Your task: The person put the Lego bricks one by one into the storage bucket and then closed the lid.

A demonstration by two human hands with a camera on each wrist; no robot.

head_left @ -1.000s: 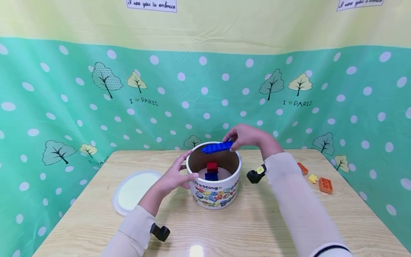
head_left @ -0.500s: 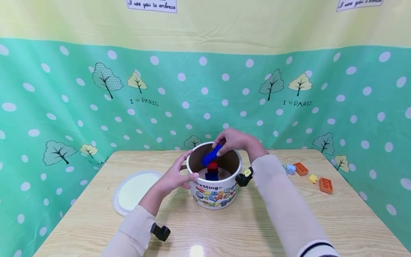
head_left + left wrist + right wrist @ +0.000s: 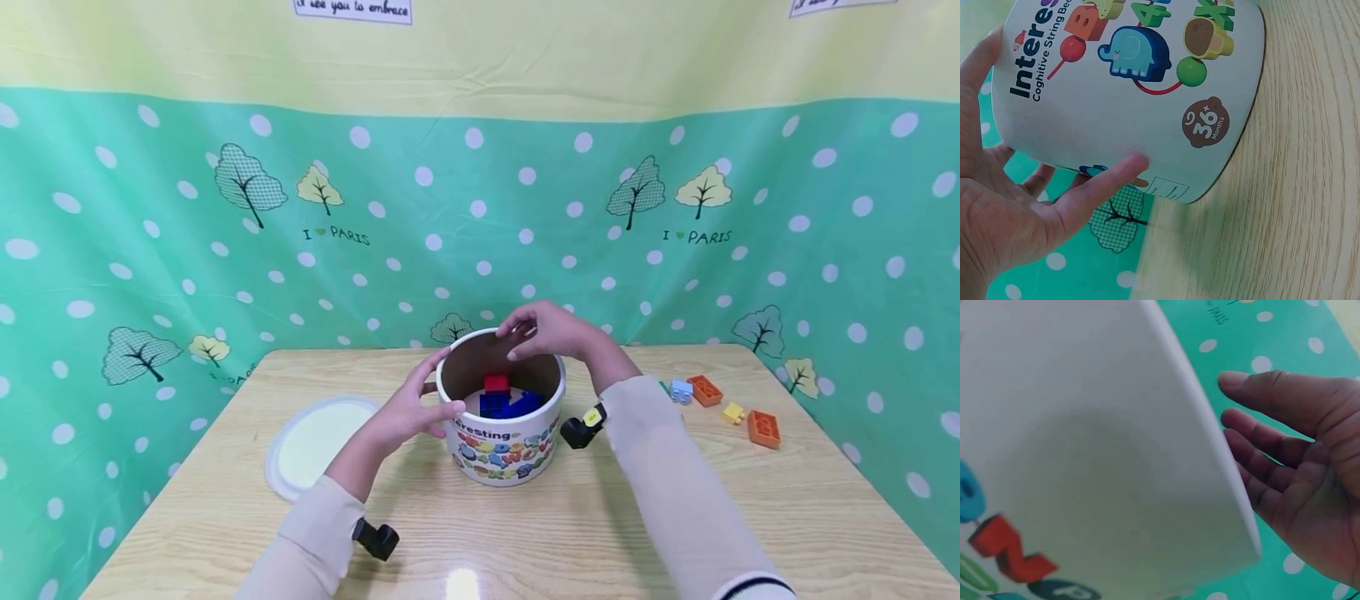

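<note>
A round white tub (image 3: 498, 482) with coloured letters and pictures stands on the table, without its lid on. Inside lie a red brick (image 3: 495, 384), a dark blue brick (image 3: 492, 406) and a longer blue piece (image 3: 525, 404). My left hand (image 3: 408, 404) rests spread against the tub's left side, thumb at the front rim; the left wrist view has one finger straight along the printed wall. Above the back right of the opening is my right hand (image 3: 551, 331), fingers loosely bent with nothing between them. In the right wrist view, the tub's rim hides some of its fingertips.
A white lid (image 3: 318, 442) lies flat left of the tub. To the right are two orange bricks (image 3: 763, 429), a small yellow brick (image 3: 733, 412) and a light blue brick (image 3: 681, 392). A green bit shows beside my right sleeve. A patterned curtain (image 3: 480, 225) hangs behind the table.
My right hand carried the long blue piece down into the tub and let it go; it now lies beside the dark blue brick. My left hand has stayed at the tub.
</note>
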